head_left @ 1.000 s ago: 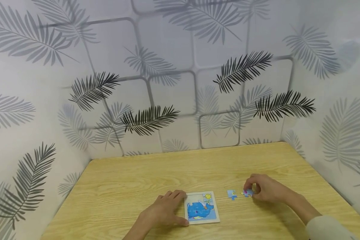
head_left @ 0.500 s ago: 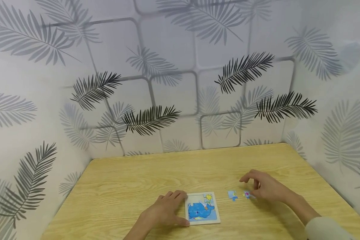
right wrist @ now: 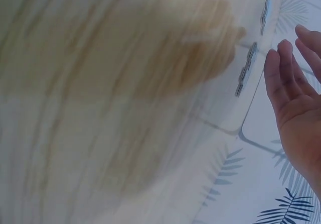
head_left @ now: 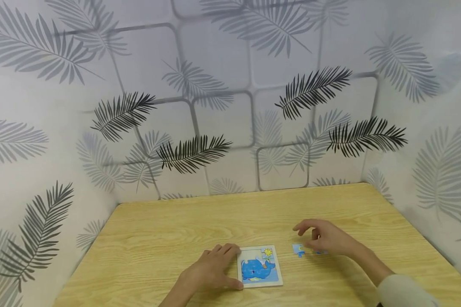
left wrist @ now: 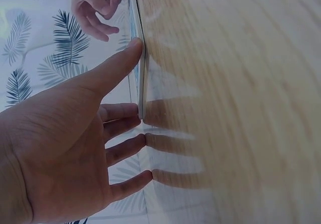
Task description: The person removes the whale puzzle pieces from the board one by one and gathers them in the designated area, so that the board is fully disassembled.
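Observation:
A small square jigsaw board (head_left: 249,254) lies on the table, with a blue whale and a yellow sun in its fitted pieces. Along its left side, my left hand (head_left: 211,270) grips it, thumb at the near corner and index finger at the far one. The left wrist view shows the board edge-on beside the thumb (left wrist: 115,68), the other fingertips down on the table. Right of the board lies a loose blue jigsaw piece (head_left: 298,249). My right hand (head_left: 332,238) hovers over a second piece (head_left: 322,252), partly hiding it, with fingers spread and nothing held.
The wood-grain table (head_left: 169,226) runs back to a wall (head_left: 223,123) with leaf patterns. Side walls stand close on both sides. In the right wrist view, the two loose pieces (right wrist: 246,68) show edge-on, flat on the table.
My right hand has drawn its fingers off the right-hand piece and moved left over the loose pieces. My left hand and the board have stayed in place.

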Motion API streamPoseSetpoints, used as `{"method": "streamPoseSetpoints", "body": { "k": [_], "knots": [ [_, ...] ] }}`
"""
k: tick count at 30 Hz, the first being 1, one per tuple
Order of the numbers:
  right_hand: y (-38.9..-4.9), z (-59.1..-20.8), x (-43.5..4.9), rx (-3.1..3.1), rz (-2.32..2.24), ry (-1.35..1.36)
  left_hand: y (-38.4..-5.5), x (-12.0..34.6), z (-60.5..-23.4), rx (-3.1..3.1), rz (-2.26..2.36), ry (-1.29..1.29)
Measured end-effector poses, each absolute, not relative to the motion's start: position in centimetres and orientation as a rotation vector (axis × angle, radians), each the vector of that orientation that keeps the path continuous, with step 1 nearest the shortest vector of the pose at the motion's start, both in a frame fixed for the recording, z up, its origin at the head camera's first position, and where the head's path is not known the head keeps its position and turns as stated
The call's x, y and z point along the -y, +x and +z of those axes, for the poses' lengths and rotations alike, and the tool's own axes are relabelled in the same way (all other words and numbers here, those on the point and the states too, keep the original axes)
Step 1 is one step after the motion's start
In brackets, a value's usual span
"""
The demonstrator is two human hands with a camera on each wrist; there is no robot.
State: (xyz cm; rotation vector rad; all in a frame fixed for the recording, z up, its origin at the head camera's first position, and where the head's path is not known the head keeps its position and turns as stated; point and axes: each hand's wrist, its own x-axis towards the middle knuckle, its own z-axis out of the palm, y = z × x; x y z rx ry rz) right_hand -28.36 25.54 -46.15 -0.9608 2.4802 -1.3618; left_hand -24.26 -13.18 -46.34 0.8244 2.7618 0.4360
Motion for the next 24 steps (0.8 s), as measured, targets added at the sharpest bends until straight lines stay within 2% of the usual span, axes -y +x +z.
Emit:
{"method": "streamPoseSetpoints", "body": {
  "k": [4,24],
  "knots": [
    [-28.5,-46.2,-24.5,-2.369,-1.383,-0.894,-24.0,13.1,-45.7,-2.761,0.402,0.802],
    [-29.0,-46.7,-18.7,-2.335,-1.275,-0.943,-23.7,12.7,-45.2,-2.768,0.384,0.768]
  ]
}}
